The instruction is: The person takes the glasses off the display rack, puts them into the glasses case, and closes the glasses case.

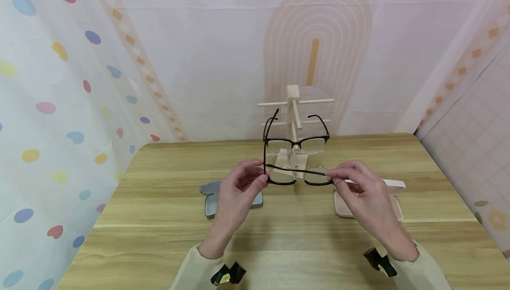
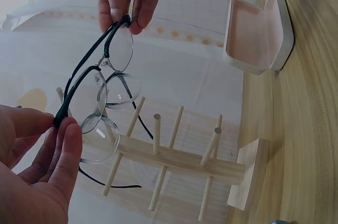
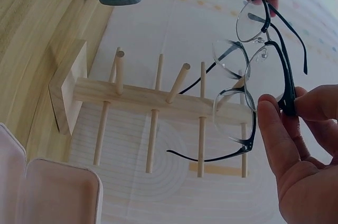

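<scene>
Left hand (image 1: 237,192) and right hand (image 1: 368,195) closed in pinch: opposite ends of held glasses (image 1: 282,184) gripped between thumb and fingers. Wooden table (image 1: 159,197) backed by patterned curtain (image 1: 199,59). Peg stand (image 2: 179,159) placed toward table's back; held glasses raised in air before it. Open grey-blue case (image 1: 211,203) partly hidden by left hand, open pale case (image 1: 344,209) by right. Second glasses (image 1: 296,143) hung on stand, unfolded. Of held pair, temple by left hand unfolded, other folded across lenses.

Head pic bright, soft shadows on tbl (image 1: 292,223); wrist pics dimmer, L w/ corner glare
</scene>
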Demonstrator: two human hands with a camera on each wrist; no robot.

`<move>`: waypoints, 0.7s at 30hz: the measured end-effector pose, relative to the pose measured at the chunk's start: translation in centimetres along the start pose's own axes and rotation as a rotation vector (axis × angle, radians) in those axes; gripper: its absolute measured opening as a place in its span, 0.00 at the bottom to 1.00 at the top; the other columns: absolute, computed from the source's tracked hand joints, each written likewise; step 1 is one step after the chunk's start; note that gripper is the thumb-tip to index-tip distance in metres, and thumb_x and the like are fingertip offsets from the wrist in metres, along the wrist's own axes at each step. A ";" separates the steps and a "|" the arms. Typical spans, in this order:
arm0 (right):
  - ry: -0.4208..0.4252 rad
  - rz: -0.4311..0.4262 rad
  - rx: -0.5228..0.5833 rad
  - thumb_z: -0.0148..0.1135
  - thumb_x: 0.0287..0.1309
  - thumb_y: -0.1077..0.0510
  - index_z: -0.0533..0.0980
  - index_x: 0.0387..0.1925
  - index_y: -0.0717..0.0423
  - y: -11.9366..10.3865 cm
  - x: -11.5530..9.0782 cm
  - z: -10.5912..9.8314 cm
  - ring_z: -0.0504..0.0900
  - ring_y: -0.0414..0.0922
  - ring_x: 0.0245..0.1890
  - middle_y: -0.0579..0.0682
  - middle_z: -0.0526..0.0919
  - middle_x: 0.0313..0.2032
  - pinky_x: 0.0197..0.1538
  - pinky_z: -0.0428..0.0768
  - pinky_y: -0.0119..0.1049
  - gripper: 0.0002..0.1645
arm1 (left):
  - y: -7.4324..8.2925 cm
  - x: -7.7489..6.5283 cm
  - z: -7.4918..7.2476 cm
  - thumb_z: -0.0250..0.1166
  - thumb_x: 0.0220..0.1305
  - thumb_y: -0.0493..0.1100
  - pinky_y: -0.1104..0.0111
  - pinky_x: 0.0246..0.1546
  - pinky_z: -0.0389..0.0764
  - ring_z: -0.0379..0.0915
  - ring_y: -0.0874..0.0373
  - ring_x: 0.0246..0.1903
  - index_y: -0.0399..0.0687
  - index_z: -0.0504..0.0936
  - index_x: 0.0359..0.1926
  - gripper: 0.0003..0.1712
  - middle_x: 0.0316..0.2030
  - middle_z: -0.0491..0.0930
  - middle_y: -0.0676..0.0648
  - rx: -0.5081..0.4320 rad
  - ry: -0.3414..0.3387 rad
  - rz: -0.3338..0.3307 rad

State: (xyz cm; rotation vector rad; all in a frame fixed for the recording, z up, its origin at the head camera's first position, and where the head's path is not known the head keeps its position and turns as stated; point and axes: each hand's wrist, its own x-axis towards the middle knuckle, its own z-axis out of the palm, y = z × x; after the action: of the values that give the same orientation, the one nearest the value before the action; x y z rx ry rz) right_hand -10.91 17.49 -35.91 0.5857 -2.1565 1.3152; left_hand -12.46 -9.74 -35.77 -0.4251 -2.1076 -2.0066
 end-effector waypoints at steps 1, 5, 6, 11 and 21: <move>-0.002 -0.001 -0.002 0.64 0.60 0.78 0.88 0.41 0.59 0.0 0.0 0.0 0.83 0.35 0.38 0.47 0.83 0.40 0.41 0.83 0.22 0.17 | 0.0 0.0 0.0 0.66 0.67 0.27 0.67 0.42 0.87 0.85 0.56 0.37 0.35 0.81 0.57 0.17 0.42 0.84 0.37 0.001 0.000 0.000; -0.008 -0.002 -0.009 0.63 0.59 0.79 0.88 0.41 0.58 0.1 0.0 0.0 0.83 0.35 0.38 0.46 0.83 0.40 0.41 0.84 0.23 0.18 | 0.0 0.0 0.0 0.66 0.67 0.28 0.67 0.42 0.87 0.85 0.56 0.37 0.36 0.82 0.57 0.18 0.42 0.84 0.38 0.008 0.000 0.006; -0.010 0.001 -0.011 0.63 0.59 0.79 0.88 0.41 0.58 0.1 0.0 0.0 0.83 0.35 0.38 0.46 0.83 0.40 0.41 0.84 0.23 0.18 | 0.0 0.0 0.0 0.66 0.67 0.27 0.67 0.42 0.87 0.85 0.56 0.37 0.36 0.82 0.57 0.18 0.42 0.84 0.38 0.008 0.000 0.009; -0.020 0.022 -0.022 0.63 0.58 0.79 0.88 0.41 0.57 0.2 0.0 -0.1 0.83 0.34 0.38 0.45 0.83 0.40 0.42 0.84 0.23 0.19 | 0.0 0.0 0.0 0.66 0.67 0.27 0.67 0.41 0.87 0.85 0.55 0.36 0.35 0.82 0.56 0.17 0.41 0.83 0.38 0.010 0.001 0.016; -0.031 0.047 -0.033 0.63 0.58 0.79 0.88 0.40 0.57 0.1 0.0 -0.1 0.83 0.35 0.38 0.44 0.83 0.40 0.41 0.84 0.23 0.19 | -0.2 -0.2 -0.1 0.67 0.68 0.30 0.67 0.40 0.87 0.85 0.54 0.36 0.39 0.86 0.54 0.14 0.41 0.84 0.41 0.055 0.002 0.013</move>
State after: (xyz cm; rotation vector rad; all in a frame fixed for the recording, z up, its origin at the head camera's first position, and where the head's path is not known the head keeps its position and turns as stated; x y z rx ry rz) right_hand -10.92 17.63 -35.91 0.5489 -2.2256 1.3012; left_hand -12.36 -9.82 -36.02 -0.4264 -2.1476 -1.9364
